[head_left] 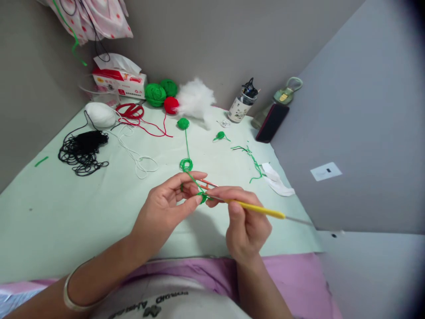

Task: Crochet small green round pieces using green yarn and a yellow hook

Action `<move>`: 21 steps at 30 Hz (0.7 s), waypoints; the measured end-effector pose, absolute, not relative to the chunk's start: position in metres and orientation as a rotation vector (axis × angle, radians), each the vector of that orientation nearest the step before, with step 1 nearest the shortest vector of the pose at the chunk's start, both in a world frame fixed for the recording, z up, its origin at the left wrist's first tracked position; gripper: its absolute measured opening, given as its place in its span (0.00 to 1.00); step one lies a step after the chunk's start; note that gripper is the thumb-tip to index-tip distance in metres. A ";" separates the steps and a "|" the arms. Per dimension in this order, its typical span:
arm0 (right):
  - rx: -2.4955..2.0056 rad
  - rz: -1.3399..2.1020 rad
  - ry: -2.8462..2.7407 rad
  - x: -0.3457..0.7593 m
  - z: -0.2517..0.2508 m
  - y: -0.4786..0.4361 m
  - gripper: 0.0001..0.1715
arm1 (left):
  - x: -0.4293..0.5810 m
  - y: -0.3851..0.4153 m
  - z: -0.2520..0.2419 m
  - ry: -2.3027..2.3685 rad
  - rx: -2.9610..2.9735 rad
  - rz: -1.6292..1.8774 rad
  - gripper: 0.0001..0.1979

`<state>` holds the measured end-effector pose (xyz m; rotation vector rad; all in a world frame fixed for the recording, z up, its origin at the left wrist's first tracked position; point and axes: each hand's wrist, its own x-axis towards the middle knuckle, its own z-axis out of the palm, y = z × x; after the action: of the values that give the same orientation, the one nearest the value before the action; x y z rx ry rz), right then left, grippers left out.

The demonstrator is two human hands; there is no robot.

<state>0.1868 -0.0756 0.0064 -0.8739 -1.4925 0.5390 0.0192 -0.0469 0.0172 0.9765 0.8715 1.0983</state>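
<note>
One green crochet piece, pinched by fingers of left hand, likely to steady it; fingers of right hand clamp yellow-handled crochet hook, presumably for control.

there were two hands, one hook, one green piece, four green balls, one red ball, one white ball, one phone, one bottle.

tissue box against the grey back wall; patterned jar stuffed with black bits; dark phone tilted beside a green-lidded bottle; pink spotty cloth up top left
</note>
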 end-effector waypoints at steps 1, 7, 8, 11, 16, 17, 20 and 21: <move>-0.866 0.439 -1.573 0.187 0.005 -0.076 0.16 | 0.021 -0.048 0.019 0.904 0.988 1.123 0.15; -0.993 -0.087 -1.915 0.185 -0.001 -0.080 0.24 | 0.024 -0.049 0.020 0.824 0.823 1.094 0.19; -1.014 -0.094 -1.901 0.185 -0.001 -0.080 0.24 | 0.023 -0.048 0.019 0.761 0.743 1.026 0.20; -0.973 0.158 -1.659 0.184 0.000 -0.078 0.19 | 0.019 -0.043 0.019 0.649 0.559 0.883 0.17; -0.873 0.638 -1.313 0.181 0.006 -0.069 0.12 | 0.019 -0.041 0.021 0.649 0.633 0.947 0.13; -0.882 0.657 -1.331 0.180 0.007 -0.068 0.11 | 0.020 -0.042 0.021 0.656 0.665 0.958 0.13; -0.928 0.569 -1.409 0.179 0.004 -0.069 0.13 | 0.023 -0.045 0.019 0.711 0.748 0.997 0.13; -0.944 0.501 -1.445 0.178 0.003 -0.070 0.14 | 0.024 -0.046 0.018 0.731 0.761 1.010 0.14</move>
<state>0.1783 -0.0703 0.0026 -0.9441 -1.4448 0.5010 0.0240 -0.0456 0.0181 0.7612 0.7310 1.0098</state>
